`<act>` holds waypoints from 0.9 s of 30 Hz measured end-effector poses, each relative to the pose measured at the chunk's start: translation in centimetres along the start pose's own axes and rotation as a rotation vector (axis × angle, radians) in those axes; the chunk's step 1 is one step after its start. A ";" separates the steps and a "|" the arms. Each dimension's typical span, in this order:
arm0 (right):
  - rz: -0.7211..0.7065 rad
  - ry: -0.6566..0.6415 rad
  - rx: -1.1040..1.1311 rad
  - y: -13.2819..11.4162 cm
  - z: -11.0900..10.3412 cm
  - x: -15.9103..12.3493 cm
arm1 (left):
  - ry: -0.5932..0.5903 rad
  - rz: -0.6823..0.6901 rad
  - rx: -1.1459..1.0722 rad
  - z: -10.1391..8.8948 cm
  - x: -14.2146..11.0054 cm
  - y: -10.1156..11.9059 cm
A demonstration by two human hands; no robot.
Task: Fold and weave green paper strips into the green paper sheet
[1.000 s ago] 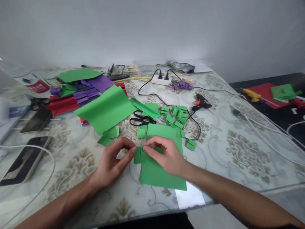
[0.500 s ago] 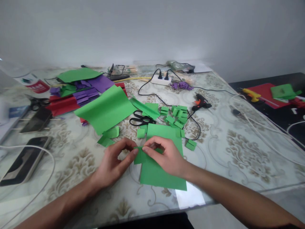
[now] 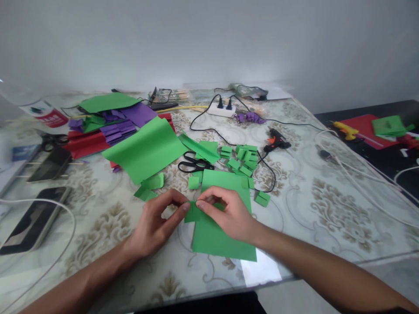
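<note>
My left hand (image 3: 156,223) and my right hand (image 3: 225,213) meet at a small green paper piece (image 3: 192,213), each pinching it with thumb and fingers. The piece sits at the left edge of a flat green paper sheet (image 3: 222,237) that lies on the table under my right hand. Behind the sheet lies a pile of several small folded green pieces (image 3: 245,158). Black scissors (image 3: 195,165) rest just beyond my hands.
A large curled green sheet (image 3: 145,150), purple and red paper (image 3: 108,131), a black glue gun (image 3: 276,140), a power strip (image 3: 221,109) with cords, and two phones (image 3: 36,220) lie on the patterned table (image 3: 327,205). A dark side table (image 3: 376,131) holds more craft items at right.
The small green piece between my fingertips has been folded smaller. Both hands stay in nearly the same place.
</note>
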State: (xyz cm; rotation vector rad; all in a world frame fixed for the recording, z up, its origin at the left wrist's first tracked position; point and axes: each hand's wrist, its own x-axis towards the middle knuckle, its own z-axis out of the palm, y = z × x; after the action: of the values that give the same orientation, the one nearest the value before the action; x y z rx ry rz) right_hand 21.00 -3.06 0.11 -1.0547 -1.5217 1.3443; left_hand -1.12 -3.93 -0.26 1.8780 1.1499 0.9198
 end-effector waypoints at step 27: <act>0.025 0.000 0.095 0.0 0.0 -0.1 | 0.068 -0.050 -0.044 0.2 0.4 0.2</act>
State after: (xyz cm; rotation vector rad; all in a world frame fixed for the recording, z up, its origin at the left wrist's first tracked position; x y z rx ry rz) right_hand 21.06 -3.19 0.12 -1.0173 -1.4349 1.4196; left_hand -0.76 -3.67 -0.10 1.7876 1.2021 0.9800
